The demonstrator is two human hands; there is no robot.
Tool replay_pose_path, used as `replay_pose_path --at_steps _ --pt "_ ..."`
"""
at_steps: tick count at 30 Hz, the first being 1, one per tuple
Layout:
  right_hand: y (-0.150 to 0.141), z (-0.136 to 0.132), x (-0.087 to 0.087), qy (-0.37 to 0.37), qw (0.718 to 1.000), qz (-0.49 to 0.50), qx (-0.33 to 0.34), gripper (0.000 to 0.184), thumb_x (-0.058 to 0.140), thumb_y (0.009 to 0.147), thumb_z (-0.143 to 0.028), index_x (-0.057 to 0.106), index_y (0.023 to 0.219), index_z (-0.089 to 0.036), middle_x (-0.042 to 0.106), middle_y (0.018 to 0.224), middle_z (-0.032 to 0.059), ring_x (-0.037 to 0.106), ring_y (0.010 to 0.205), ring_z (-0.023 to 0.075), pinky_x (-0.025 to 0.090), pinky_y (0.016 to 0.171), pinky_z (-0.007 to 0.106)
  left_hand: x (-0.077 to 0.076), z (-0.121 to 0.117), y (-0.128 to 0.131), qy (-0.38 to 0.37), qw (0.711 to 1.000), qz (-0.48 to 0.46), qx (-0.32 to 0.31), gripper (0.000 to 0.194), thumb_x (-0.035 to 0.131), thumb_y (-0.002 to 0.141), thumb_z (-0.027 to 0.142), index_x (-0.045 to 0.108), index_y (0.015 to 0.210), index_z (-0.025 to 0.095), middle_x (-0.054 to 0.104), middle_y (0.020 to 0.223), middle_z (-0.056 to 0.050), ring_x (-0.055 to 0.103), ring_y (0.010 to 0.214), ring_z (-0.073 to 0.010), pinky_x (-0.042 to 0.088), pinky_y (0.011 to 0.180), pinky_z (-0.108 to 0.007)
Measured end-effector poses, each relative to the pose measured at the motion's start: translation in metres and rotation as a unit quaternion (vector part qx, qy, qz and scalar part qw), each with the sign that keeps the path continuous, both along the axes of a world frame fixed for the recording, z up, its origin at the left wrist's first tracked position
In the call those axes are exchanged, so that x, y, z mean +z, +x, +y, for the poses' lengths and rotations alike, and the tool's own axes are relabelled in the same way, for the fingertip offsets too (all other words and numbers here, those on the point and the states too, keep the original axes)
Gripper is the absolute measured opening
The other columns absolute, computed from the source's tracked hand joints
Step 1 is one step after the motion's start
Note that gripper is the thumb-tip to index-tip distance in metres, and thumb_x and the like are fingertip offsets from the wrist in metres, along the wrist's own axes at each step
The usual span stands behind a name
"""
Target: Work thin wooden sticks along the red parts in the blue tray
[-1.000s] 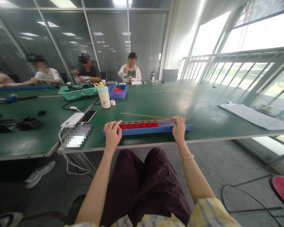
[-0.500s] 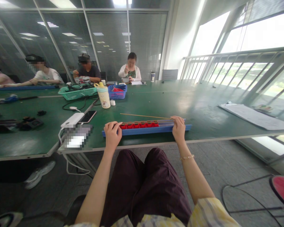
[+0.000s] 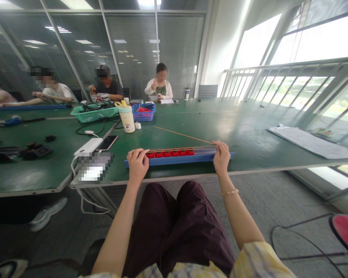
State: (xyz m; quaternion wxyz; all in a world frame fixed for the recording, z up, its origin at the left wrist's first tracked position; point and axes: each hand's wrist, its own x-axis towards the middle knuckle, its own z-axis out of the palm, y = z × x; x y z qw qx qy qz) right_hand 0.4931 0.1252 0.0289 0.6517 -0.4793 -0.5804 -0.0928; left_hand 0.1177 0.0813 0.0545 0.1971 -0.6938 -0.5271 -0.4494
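A long blue tray (image 3: 179, 160) lies along the table's near edge, with a row of several red compartment-like pieces (image 3: 170, 153) in its left and middle part. Thin light-brown sticks lie lengthwise over the red pieces. At the tray's left end, my left hand (image 3: 138, 164) is closed, its thumb and fingertips pinching the ends of those sticks. My right hand (image 3: 221, 158) is closed at the tray's right end. From its fingertips a thin brown stick (image 3: 182, 134) slants out to the far left, above the table behind the tray. What else the right fingers touch is hidden.
Left of the tray are a white power bank (image 3: 88, 147), a phone (image 3: 108, 143) and a blurred-out device. Beyond stand a cream bottle (image 3: 127, 119), a green basket (image 3: 94, 114) and a blue basket (image 3: 144, 113). Papers (image 3: 313, 143) lie at right. Several people sit across.
My right hand has moved slightly right. The slanting stick's free end has swung away from the tray, towards the far side. My left hand stays almost still.
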Motion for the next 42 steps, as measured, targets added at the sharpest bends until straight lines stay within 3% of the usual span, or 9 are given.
replay_pose_path --at_steps 13,26,42 --pt "-0.0078 -0.0019 0.0043 -0.004 0.995 -0.088 0.039 0.032 0.038 0.095 -0.020 0.070 0.096 -0.023 0.072 0.103 0.0083 0.060 0.112 0.0249 0.044 0.104 0.047 0.0025 -0.0022 0.0016 -0.012 1.000 -0.001 0.005 0.030 0.049 0.090 0.019 0.071 0.109 0.023 0.063 0.107 -0.010 0.050 0.108 -0.0265 0.042 0.097 -0.042" --pt "-0.0058 0.0008 0.0021 -0.006 0.997 -0.070 0.042 0.030 0.039 0.095 -0.023 0.069 0.095 -0.022 0.071 0.102 0.0096 0.061 0.109 0.0252 0.045 0.101 0.046 0.0009 -0.0013 0.0007 -0.013 1.000 -0.012 0.024 0.038 0.049 0.090 0.023 0.063 0.125 0.019 0.058 0.116 -0.014 0.048 0.112 -0.0290 0.040 0.101 -0.045" --pt "-0.0074 -0.0009 0.0037 -0.015 0.995 -0.092 0.047 0.033 0.039 0.096 -0.021 0.072 0.098 -0.022 0.070 0.109 0.0099 0.060 0.109 0.0244 0.044 0.100 0.046 -0.0009 -0.0002 0.0010 -0.008 0.999 0.003 0.035 0.034 0.051 0.088 0.021 0.069 0.116 0.023 0.061 0.128 -0.010 0.042 0.115 -0.0316 0.039 0.100 -0.049"
